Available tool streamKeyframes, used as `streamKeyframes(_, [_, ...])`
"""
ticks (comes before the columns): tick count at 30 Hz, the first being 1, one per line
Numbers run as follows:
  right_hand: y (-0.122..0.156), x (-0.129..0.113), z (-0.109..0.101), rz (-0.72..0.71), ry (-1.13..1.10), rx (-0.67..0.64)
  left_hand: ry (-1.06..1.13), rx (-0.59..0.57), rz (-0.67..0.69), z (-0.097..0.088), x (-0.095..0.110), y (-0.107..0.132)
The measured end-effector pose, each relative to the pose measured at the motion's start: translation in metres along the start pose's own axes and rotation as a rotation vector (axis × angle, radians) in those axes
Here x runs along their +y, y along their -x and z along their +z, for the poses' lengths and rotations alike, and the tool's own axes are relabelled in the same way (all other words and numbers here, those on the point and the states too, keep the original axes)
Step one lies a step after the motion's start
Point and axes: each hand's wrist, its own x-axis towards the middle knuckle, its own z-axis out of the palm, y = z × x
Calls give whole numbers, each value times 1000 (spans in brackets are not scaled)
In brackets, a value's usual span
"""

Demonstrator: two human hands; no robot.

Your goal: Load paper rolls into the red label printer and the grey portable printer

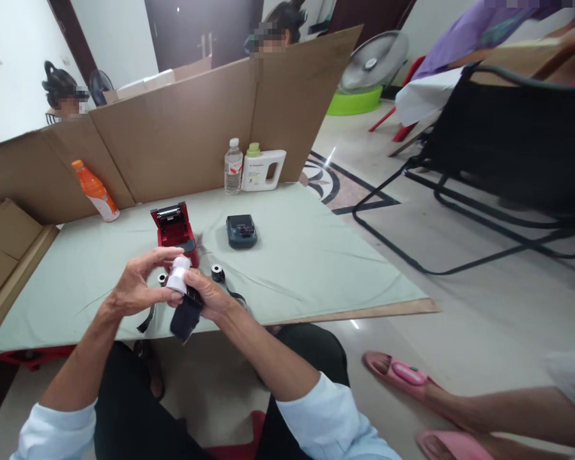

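Note:
Over the near part of the table I hold a white roll [177, 276], perhaps of paper or labels, tilted between both hands. My left hand [138, 281] grips its left side, fingers above and thumb below. My right hand [209, 295] closes on its right side, the thumb pressed to it. A broad dark strip [186, 316] hangs below the right hand; where it joins the roll is hidden. Just behind stands a red box-shaped device [175, 231], seemingly a small printer, its lid raised. Two small rolls, a left one [161, 279] and a right one [217, 273], trail black strips.
A dark, closed device [242, 231] sits mid-table. An orange bottle [96, 190], a clear bottle [233, 166] and a white jug [263, 169] stand along the cardboard partition [182, 134]. Cardboard boxes [4, 249] are at left. Another person's feet in pink slippers [412, 377] and a black folding chair [512, 140] are at right.

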Motion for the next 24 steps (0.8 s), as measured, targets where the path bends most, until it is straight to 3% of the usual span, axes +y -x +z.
streamKeyframes(2, [1,-2,-1,11,20,-24,110,74,15,3,-2,3])
streamKeyframes(6, [2,-8,-6,42,285,33,-212,-159,-59,-8,10,-1])
streamKeyframes(8, [2,-5,-7,33,238,29,-252,-182,-57,-8,12,-3])
streamKeyframes(13, [4,3,-6,-20,-3,-45,165,127,23,12,-2,5])
streamKeyframes(17, [3,-4,-8,17,198,-6,-152,-114,-32,-1,7,3])
streamKeyframes(19, [1,-5,-6,13,205,22,-223,-163,-31,-7,8,0])
streamKeyframes(24, [0,1,0,-22,-30,-20,196,96,3,8,-13,5])
